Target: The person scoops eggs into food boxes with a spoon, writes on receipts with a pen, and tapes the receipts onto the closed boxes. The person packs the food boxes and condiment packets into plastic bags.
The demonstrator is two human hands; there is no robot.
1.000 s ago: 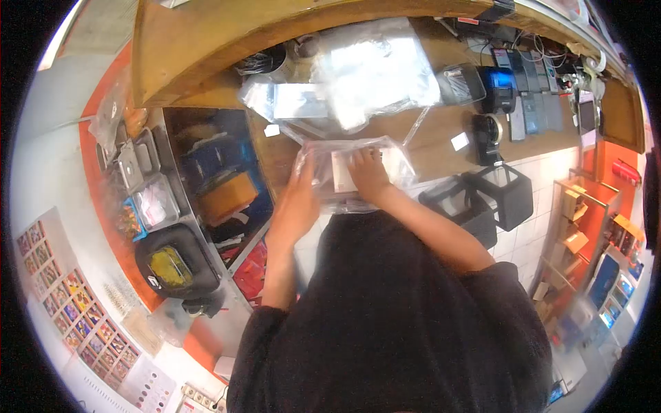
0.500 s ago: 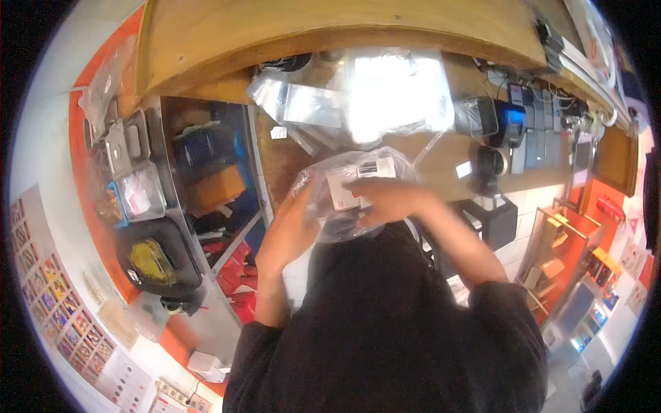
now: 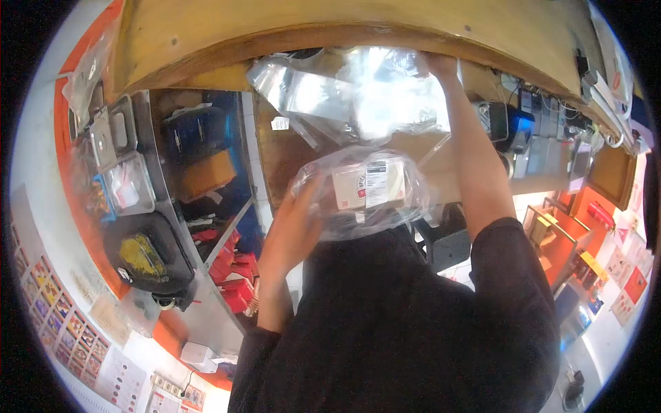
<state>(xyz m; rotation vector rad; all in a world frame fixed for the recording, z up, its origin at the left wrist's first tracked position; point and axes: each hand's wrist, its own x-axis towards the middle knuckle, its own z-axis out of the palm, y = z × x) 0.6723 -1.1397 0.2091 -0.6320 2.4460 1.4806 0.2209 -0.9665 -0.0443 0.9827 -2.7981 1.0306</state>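
Note:
A clear plastic bag [image 3: 416,206] surrounds a white cardboard box [image 3: 349,186] in front of my body. The box bears a printed white label [image 3: 376,184] and some red print. My left hand [image 3: 297,227] grips the bag's left side, its fingertips partly behind the film. Stretched far forward, my right hand [image 3: 438,64] is at the right side of a bright stack of clear plastic bags [image 3: 396,93] below the wooden shelf. Glare and blur hide its fingers, so I cannot tell whether it grips a bag.
A wooden shelf [image 3: 330,20] overhangs the counter [image 3: 413,162]. Left stand metal lidded containers [image 3: 113,138] and a black tray [image 3: 148,251] with yellow contents. A cardboard box [image 3: 206,172] sits on a lower shelf. A device with a blue light [image 3: 520,124] is to the right.
My right hand has left the box in the bag and moved forward and right to the plastic stack. The box's label now shows fully. My left hand remains at the bag.

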